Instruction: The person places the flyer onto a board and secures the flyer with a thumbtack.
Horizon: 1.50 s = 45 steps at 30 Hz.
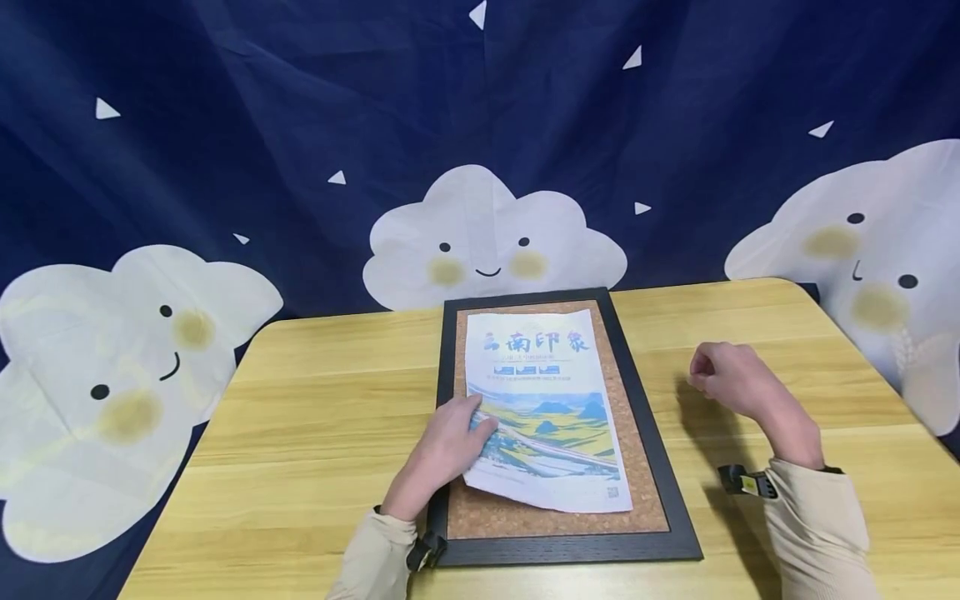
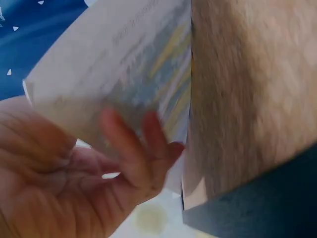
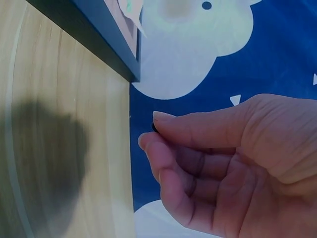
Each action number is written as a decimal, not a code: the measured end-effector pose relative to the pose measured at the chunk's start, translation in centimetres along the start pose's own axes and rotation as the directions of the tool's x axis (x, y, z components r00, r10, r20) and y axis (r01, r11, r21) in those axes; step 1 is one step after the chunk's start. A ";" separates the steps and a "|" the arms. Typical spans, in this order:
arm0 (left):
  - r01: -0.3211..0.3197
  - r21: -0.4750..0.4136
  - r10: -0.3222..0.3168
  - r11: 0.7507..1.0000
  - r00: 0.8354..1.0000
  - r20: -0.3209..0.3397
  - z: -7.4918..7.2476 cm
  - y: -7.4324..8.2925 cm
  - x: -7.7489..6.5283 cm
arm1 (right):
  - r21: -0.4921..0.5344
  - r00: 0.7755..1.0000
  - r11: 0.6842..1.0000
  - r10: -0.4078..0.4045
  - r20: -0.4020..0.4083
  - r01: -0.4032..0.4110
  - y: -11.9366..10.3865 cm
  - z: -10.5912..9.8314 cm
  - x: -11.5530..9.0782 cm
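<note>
A printed paper poster (image 1: 543,417) with Chinese characters and a blue, yellow and green landscape lies over a cork board (image 1: 645,500) in a black frame. My left hand (image 1: 446,446) grips the poster's left edge, its thumb on the printed face. The left wrist view shows several fingers (image 2: 130,153) against the poster's underside; its lower part is lifted off the cork. Right of the board, my right hand (image 1: 738,379) hovers above the table, its thumb and index finger pinching a tiny black object (image 3: 154,128). Fingertips hide most of that object, so its kind is unclear.
The board rests on a light wooden table (image 1: 322,417), its black frame (image 1: 570,547) forming a raised border. Behind the table hangs a dark blue cloth (image 1: 315,100) printed with white clouds. Each wrist carries a small strapped camera (image 1: 746,483).
</note>
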<state>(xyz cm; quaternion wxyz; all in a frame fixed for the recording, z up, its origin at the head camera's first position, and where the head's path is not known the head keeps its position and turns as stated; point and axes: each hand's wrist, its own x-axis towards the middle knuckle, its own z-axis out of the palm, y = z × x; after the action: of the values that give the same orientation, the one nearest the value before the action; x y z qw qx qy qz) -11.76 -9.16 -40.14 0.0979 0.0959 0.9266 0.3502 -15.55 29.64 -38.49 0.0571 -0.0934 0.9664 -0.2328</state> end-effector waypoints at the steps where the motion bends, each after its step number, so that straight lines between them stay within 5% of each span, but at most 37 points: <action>1: 0.007 0.018 -0.007 1.000 1.000 0.017 -0.1 -0.1 0.0 | 0.002 1.000 1.000 -0.002 -0.001 0.002 -0.1 0.0 0.0; 8: 0.061 0.199 -0.068 0.978 0.997 0.030 -0.9 -0.1 -0.5 | 0.048 0.997 0.997 -0.053 -0.059 0.056 -1.0 -0.3 0.0; 12: 0.011 0.257 -0.016 0.966 1.000 0.019 -1.2 -0.2 -0.7 | 0.110 0.991 0.989 -0.088 -0.103 0.099 -2.5 -0.7 0.3; 17: -0.100 0.268 0.051 0.958 0.981 0.187 -1.3 -0.3 -0.9 | 0.260 0.987 0.957 -0.102 -0.123 0.131 -5.5 -1.1 2.2; 21: -0.104 0.259 0.026 0.960 0.957 0.287 -1.0 -0.3 -1.2 | 0.392 0.990 0.910 -0.116 -0.082 0.139 -8.1 -0.6 4.8; 28: -0.123 0.337 0.007 0.934 0.945 0.326 -0.7 0.1 -1.6 | 0.619 0.996 0.785 -0.052 0.070 -0.003 -9.9 3.3 10.1; 33: -0.133 0.378 0.005 0.916 0.947 0.322 -0.3 0.3 -1.6 | 0.681 0.990 0.721 0.044 0.134 -0.124 -10.0 6.0 13.1; 45: -0.096 0.426 -0.039 0.900 0.954 0.298 0.0 0.4 -1.4 | 0.622 0.969 0.743 0.202 0.144 -0.247 -9.3 7.8 16.4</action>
<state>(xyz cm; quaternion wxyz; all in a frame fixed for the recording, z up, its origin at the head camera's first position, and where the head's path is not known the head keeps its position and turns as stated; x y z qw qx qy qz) -10.34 -9.17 -39.71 0.2078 0.1808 0.9541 0.1171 -28.93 14.66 -42.24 0.1455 0.0406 0.8324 -0.5332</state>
